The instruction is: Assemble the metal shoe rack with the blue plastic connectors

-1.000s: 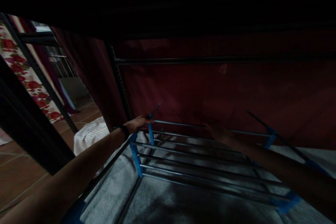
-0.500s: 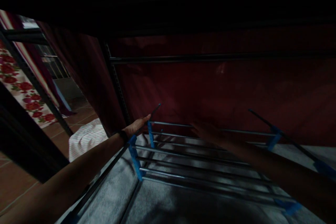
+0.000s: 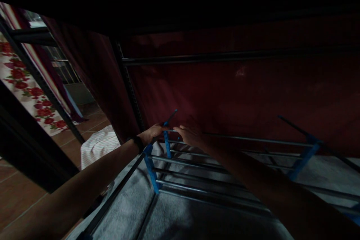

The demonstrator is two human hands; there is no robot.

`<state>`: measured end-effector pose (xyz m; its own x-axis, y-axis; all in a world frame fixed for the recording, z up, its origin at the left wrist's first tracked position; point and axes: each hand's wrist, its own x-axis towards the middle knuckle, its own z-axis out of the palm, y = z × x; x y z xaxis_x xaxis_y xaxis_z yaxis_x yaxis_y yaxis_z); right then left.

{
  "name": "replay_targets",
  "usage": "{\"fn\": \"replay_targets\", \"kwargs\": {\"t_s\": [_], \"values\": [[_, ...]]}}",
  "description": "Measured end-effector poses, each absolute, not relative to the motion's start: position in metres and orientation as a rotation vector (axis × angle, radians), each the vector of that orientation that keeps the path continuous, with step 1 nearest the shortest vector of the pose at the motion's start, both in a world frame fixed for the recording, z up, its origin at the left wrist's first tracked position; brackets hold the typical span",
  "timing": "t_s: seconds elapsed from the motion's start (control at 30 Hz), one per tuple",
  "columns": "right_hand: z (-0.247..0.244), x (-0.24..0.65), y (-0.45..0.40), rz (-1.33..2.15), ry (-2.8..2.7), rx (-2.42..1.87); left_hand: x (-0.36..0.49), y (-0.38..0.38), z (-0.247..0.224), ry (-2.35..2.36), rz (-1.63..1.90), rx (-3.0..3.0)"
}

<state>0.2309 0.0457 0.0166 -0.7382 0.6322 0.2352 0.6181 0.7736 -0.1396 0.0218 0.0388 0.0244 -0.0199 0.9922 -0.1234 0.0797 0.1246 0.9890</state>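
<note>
A rack of thin metal tubes and blue plastic connectors stands on grey cloth. At its far left corner, my left hand [image 3: 154,132] is closed around the upper part of a blue connector [image 3: 167,144], below a short dark rod. My right hand [image 3: 189,136] is just beside it, its fingers pinched on the left end of the far top tube [image 3: 253,139]. The nearer left connector [image 3: 151,168] carries several parallel tubes. Another blue connector [image 3: 305,155] holds the right end of the far row. My right forearm hides part of the tubes.
Dark red sheeting [image 3: 225,97] hangs behind the rack, crossed by a black metal bar [image 3: 197,58]. A black frame post [image 3: 131,86] stands at the left. Striped white cloth [image 3: 99,142] lies beyond my left arm, near the tiled floor [image 3: 94,120]. A dark surface hangs overhead.
My right hand has moved left along the far top tube until close to my left hand. My left hand stays at the corner connector. The view has shifted slightly.
</note>
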Motion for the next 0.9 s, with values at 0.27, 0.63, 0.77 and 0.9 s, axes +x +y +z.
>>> {"fn": "replay_targets", "kwargs": {"t_s": [0.27, 0.63, 0.77, 0.9], "values": [[0.013, 0.227, 0.060, 0.112, -2.726, -0.918, 0.026, 0.026, 0.025, 1.330, 1.146, 1.129], [0.018, 0.221, 0.082, 0.607, -2.622, -0.742, 0.031, 0.024, 0.027, 1.357, 1.174, 1.103], [0.014, 0.221, 0.084, 0.601, -2.629, -0.726, 0.030, 0.028, 0.023, 1.367, 1.173, 1.086], [0.009, 0.221, 0.081, 0.588, -2.613, -0.729, 0.029, 0.030, 0.022, 1.367, 1.177, 1.086]]}}
